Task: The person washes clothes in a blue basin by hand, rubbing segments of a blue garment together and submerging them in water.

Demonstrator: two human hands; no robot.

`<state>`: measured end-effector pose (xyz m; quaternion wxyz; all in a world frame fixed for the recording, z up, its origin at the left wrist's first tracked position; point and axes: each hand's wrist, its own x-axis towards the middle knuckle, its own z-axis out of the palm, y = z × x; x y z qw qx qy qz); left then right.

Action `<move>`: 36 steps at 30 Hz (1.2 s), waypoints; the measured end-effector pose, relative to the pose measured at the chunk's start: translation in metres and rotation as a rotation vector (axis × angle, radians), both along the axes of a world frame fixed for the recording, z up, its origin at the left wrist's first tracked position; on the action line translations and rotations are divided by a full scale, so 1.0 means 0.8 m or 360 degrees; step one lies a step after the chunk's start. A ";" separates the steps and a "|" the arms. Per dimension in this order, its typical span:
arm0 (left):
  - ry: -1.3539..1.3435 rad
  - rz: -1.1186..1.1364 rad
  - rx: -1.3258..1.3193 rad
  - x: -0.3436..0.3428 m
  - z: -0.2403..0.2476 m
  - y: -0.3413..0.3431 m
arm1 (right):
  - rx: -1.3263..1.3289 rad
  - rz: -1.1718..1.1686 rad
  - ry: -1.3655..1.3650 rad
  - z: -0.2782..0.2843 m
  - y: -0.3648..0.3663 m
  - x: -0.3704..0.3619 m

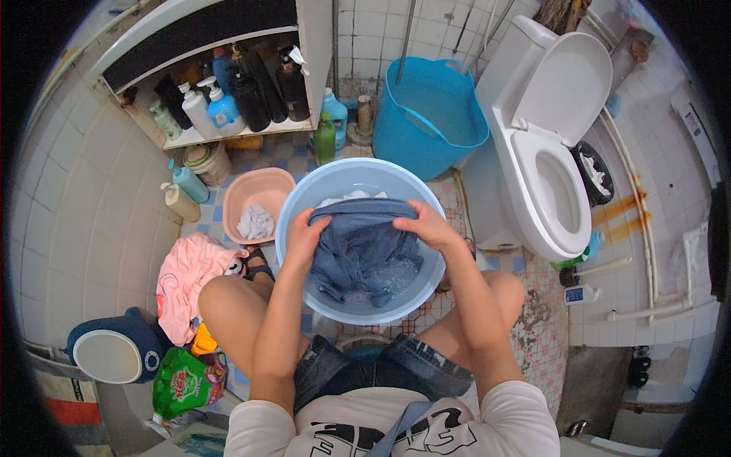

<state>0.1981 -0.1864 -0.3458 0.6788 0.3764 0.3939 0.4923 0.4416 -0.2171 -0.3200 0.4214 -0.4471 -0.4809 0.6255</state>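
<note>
A wet dark blue garment (365, 247) is stretched by its upper edge between my two hands, over a light blue basin (362, 314) between my knees. My left hand (304, 238) is closed on the left end of that edge, thumb turned inward. At the right end, my right hand (425, 225) pinches the same edge. The lower part of the garment hangs down into the basin, where some sudsy water shows. Behind it lies white cloth (354, 196), partly hidden by the garment.
Left of the basin stand a small peach basin (259, 180) holding white cloth and a pink garment (189, 282) heap. A blue bucket (434, 145) and a toilet (544, 183) stand ahead and right. Bottles (222, 110) fill a shelf; a green package (181, 381) lies lower left.
</note>
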 end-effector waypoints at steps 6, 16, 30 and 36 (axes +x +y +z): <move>0.0843 -0.0751 0.0198 0.035 -0.018 -0.014 | -0.0252 -0.0665 0.0307 -0.066 0.023 0.015; -0.0436 0.0032 -0.0341 0.069 -0.111 0.003 | 0.0618 -0.0201 -0.0618 -0.076 -0.028 -0.119; -0.0229 0.0473 -0.0515 0.063 -0.084 0.016 | 0.0622 -0.0193 -0.0244 -0.098 -0.052 -0.152; -0.0031 -0.0048 -0.0373 0.111 -0.102 -0.056 | 0.0318 -0.0843 -0.0407 -0.122 0.013 -0.075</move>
